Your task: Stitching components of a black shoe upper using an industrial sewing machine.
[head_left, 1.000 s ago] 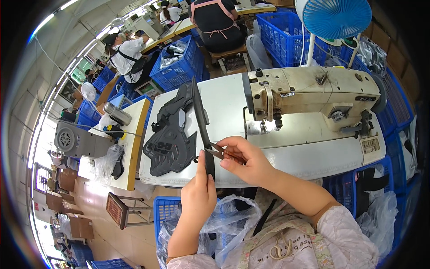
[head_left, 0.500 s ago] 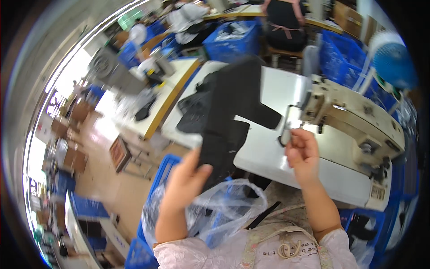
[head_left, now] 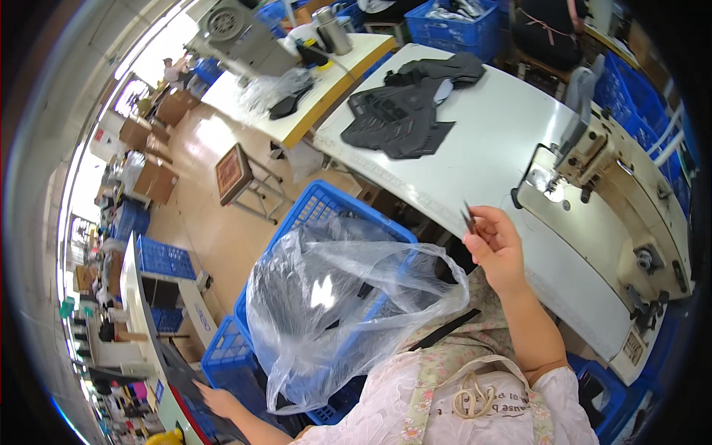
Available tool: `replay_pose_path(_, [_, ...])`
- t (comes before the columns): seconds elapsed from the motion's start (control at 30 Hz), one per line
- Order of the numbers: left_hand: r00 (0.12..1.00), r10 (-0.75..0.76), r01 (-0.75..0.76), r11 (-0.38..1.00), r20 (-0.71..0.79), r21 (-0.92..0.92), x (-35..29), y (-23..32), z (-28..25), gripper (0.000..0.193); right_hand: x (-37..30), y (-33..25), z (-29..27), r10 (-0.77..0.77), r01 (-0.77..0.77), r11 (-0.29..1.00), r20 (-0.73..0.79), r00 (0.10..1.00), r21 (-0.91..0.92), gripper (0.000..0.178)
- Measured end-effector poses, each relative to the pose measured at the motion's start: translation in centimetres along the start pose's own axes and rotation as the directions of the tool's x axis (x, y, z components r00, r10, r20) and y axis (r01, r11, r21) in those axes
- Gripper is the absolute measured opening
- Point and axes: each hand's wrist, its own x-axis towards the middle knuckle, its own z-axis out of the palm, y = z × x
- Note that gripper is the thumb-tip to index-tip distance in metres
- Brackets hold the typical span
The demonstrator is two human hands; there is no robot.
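Observation:
My left hand (head_left: 220, 403) is far out at the lower left, its fingers on a black fabric piece (head_left: 180, 373). That piece reaches beside a table edge, and part of it is hard to make out near the dark rim. My right hand (head_left: 498, 248) is raised over the near edge of the white sewing table (head_left: 512, 111), closed around small dark thread snips (head_left: 469, 220) whose points face up. A pile of black cut pieces (head_left: 404, 107) lies at the table's far left. To the right of my right hand stands a sewing machine (head_left: 619, 185).
A blue crate (head_left: 326, 194) lined with a clear plastic bag (head_left: 319, 282) stands between my arms, left of the sewing table. Another blue crate (head_left: 222, 348) is beside it. A stool (head_left: 236, 174) is on the floor. A second table (head_left: 348, 67) adjoins at the far left.
My left hand has carried the black piece from above the table down to the far lower left. The view has swung left. My right hand still holds the snips.

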Motion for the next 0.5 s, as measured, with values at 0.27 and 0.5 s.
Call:
replay_pose_path(0.27, [0.757,0.523,-0.468,0.853,0.392,-0.232,4.1,23.3,-6.8,0.040,-2.0,0.0,-2.5,0.055,-0.065,0.996,-0.135,0.989,-0.067,0.036])
replay_pose_path(0.5, [-0.162,0.785,-0.668,-0.534,-0.598,-0.519,-9.0,57.5,-25.7,0.055,-4.2,-1.3,-3.8,0.033,-0.087,0.952,-0.184,0.982,-0.293,0.036])
